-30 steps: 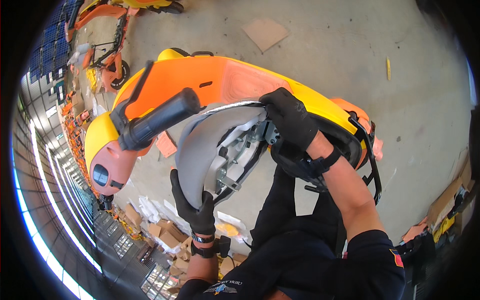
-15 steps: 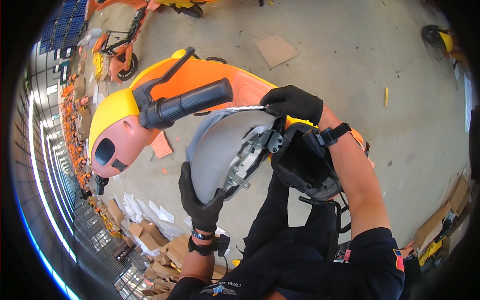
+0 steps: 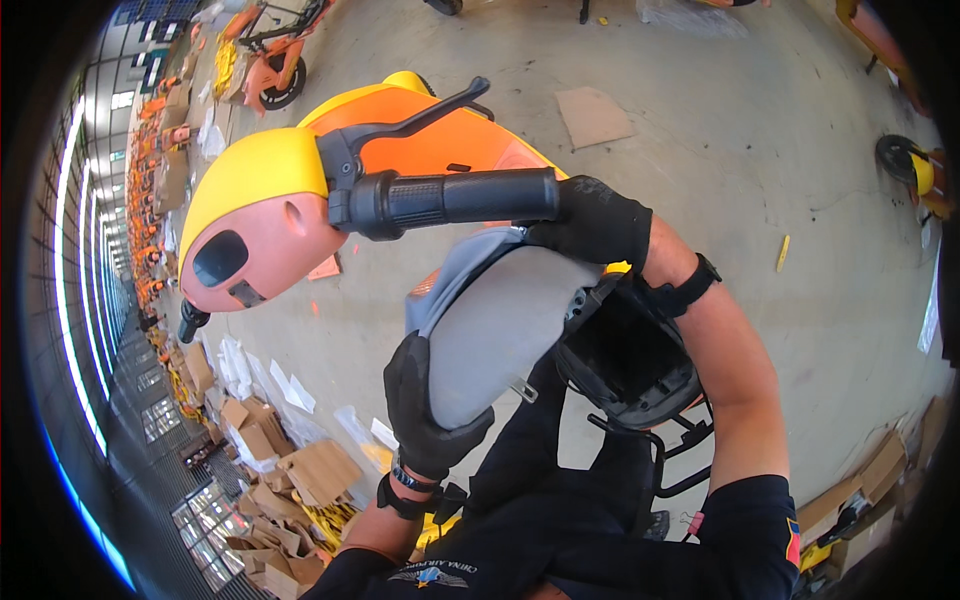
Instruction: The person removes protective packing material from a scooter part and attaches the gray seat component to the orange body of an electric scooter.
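A grey scooter seat [image 3: 505, 325] is tipped up on edge, a small metal latch loop [image 3: 523, 390] showing at its lower side. Along its far side runs a blue-grey, cover-like layer [image 3: 455, 270] with an orange mark. My left hand [image 3: 430, 410], in a black glove, is closed around the seat's lower left end, thumb across the near face. At the upper end, my black-gloved right hand [image 3: 597, 225] grips the layer's edge, just beside the handlebar grip [image 3: 480, 195]; its fingertips are partly hidden. Below my right wrist is the open black storage compartment [image 3: 625, 345].
The scooter's yellow-and-pink front [image 3: 260, 215] stands left of the seat, its brake lever [image 3: 425, 115] reaching over the orange body. A black rear rack [image 3: 665, 460] is by my legs. Cardboard [image 3: 320, 470] is heaped at lower left; a flat sheet [image 3: 593, 115] lies on the floor.
The seat has turned, so more of its smooth grey face shows and its metal hinge is mostly hidden. Both hands keep their hold. The whole view has shifted.
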Demonstrator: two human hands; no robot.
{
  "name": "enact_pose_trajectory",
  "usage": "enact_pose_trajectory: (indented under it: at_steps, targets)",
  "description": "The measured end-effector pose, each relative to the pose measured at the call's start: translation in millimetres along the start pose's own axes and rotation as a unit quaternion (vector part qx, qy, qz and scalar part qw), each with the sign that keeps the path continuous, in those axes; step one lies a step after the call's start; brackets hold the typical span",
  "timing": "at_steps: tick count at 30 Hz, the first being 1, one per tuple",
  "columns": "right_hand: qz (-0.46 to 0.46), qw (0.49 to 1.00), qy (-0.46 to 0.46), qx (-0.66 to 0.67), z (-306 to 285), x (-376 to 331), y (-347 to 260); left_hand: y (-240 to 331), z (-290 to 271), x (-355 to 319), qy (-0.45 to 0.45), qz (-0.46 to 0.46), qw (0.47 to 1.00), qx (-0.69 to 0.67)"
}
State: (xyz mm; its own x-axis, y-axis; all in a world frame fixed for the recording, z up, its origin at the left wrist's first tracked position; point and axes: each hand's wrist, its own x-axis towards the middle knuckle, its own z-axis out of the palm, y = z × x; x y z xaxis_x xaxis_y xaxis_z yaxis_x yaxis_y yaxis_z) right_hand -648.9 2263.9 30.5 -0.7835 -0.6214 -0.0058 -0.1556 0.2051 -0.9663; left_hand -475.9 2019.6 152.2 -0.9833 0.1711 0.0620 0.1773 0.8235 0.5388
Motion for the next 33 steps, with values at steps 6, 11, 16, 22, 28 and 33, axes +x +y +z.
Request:
enact_pose_trajectory:
  at_steps: [6, 11, 16, 22, 28, 33]
  targets:
    - [0.089, 0.984, -0.072, 0.136, 13.1, 18.1, 11.2, 29.9, 1.3, -9.9, -0.036, -0.001, 0.999, 0.015]
    - [0.125, 0.978, -0.054, 0.16, 13.0, 4.6, 5.3, 36.0, 5.6, -12.7, -0.028, -0.005, 1.0, 0.008]
    - [0.129, 0.991, 0.013, -0.016, -24.7, -34.6, -36.0, 32.9, 8.0, -19.3, -0.005, -0.006, 1.0, 0.014]
    - [-0.006, 0.996, -0.085, -0.014, -7.5, -30.8, -39.5, 30.2, 22.9, -31.5, 0.02, -0.013, 1.0, -0.001]
    - [-0.001, 0.979, -0.162, -0.127, 15.7, -7.8, -46.5, 24.8, 22.2, -35.3, -0.001, 0.002, 1.0, 0.005]
    - [0.074, 0.907, -0.348, -0.226, 23.4, 17.2, -61.3, 23.5, 33.1, -43.2, 0.024, -0.002, 1.0, -0.009]
